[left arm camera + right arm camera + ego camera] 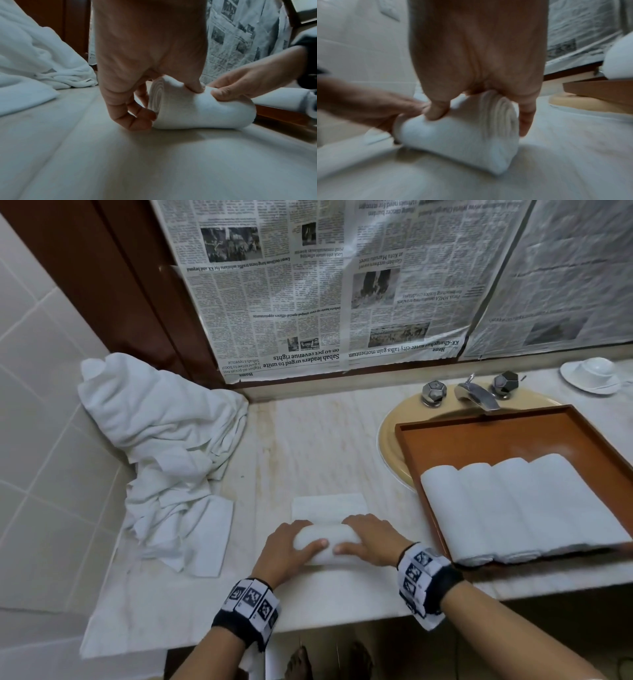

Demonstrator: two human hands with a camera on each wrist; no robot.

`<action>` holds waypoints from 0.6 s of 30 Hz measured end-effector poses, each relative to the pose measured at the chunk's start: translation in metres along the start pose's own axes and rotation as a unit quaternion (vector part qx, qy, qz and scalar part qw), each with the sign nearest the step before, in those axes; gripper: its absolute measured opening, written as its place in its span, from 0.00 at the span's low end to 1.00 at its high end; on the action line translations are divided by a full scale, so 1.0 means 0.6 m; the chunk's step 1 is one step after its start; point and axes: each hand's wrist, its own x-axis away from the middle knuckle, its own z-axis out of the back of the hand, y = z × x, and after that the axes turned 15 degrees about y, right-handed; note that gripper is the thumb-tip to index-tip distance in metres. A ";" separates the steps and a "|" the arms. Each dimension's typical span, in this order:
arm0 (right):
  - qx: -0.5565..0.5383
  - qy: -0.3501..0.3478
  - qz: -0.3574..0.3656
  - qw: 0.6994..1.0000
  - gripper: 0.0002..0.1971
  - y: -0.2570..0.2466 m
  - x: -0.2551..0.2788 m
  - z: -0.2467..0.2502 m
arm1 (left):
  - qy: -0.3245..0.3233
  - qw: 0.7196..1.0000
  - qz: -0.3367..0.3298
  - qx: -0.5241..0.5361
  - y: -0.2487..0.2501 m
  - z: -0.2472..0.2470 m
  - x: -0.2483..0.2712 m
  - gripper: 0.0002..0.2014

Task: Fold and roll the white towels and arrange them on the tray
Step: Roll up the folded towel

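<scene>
Towel roll (pixel 327 544): left hand (pixel 286 546), right hand (pixel 371 539) grip curled round; fingertips hidden.

head: high, looking down | wrists: low, close, facing inward | shared: rolled towel (pixel 327 544)

Soft white cloth in the towel roll (pixel 327 544), matt and fuzzy, with layered edges at its end. The tray (pixel 407 446) looks like smooth orange-brown wood with a slight sheen. The counter (pixel 318 446) reads as pale polished stone, the tap (pixel 476 393) as shiny metal. Crinkled newspaper (pixel 308 285) behind, glossy wall tiles (pixel 41 440).
</scene>
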 end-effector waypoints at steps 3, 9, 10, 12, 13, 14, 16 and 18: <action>0.140 0.152 0.043 0.978 0.42 -0.008 0.027 -0.033 | 0.001 0.999 0.035 0.001 0.010 -0.003 -0.022 0.29; 0.090 0.112 0.025 0.989 0.36 -0.008 0.009 -0.030 | 0.070 0.997 0.010 0.013 0.010 -0.028 -0.007 0.28; 0.061 0.089 0.015 0.994 0.35 -0.005 0.001 -0.018 | 0.068 0.997 -0.020 0.008 0.010 -0.031 0.006 0.29; 0.018 0.028 0.003 0.999 0.35 0.002 -0.010 0.002 | 0.048 0.998 -0.050 0.000 0.001 -0.035 0.028 0.33; 0.007 -0.001 0.006 1.000 0.34 0.003 -0.011 0.009 | 0.035 0.998 -0.049 0.003 -0.007 -0.034 0.032 0.34; -0.010 -0.021 0.008 1.000 0.33 0.005 -0.010 0.012 | 0.024 0.999 -0.045 0.009 -0.012 -0.030 0.032 0.34; -0.057 -0.029 -0.010 0.998 0.34 0.005 0.002 0.013 | -0.003 0.999 -0.033 0.015 -0.019 -0.020 0.018 0.35; -0.060 0.028 -0.022 0.998 0.36 0.001 0.024 0.005 | -0.038 0.999 -0.020 0.005 -0.014 -0.005 -0.006 0.34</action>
